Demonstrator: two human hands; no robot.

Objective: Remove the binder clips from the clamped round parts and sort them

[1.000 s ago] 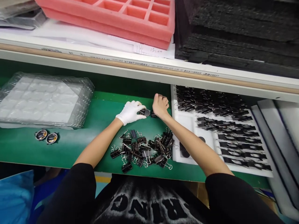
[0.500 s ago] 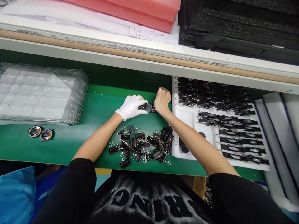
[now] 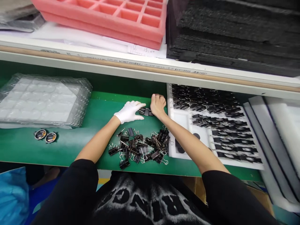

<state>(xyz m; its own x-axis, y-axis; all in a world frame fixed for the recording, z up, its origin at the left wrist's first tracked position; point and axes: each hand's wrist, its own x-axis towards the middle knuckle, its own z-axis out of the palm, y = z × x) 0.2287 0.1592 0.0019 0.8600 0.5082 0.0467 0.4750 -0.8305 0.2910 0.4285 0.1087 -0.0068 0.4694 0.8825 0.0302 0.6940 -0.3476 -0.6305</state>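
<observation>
Pinching a black clip (image 3: 145,111) (long axis left-right), gloved left hand (image 3: 129,112) and right hand (image 3: 158,105) hold it.

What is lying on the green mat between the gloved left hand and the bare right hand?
In the head view, a small black clipped part lies between the left hand and right hand; both touch it.

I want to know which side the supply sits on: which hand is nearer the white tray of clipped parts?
Right. The right hand sits just beside the white tray; the gloved left hand lies farther off, across the small black piece.
</observation>
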